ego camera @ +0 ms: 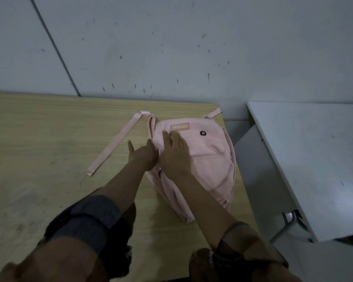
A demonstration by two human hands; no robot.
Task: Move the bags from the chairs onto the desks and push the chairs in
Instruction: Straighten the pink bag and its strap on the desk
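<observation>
Here, a pink backpack lies flat on the wooden counter, near its right edge and close to the grey wall, its front pocket and logo patch facing up. The person's right hand rests spread and open-palmed on the upper left of the bag, pressing on the fabric without gripping it; the left hand sits against the bag's left side with thumb raised, fingers tucked toward the seam, and whether it pinches any cloth cannot be told. One loose strap trails out across the counter to the left, and another pokes out at the bag's far corner. A white counter stands apart to the right; no chair is in view. The bag looks soft and slack, creased and sagging, probably lightly filled, so it would likely slump if lifted by a corner. The surest hold appears to be the top end by the straps, or both sides together. With this bag already on the counter, pushing in its chair seems to be what remains here.
</observation>
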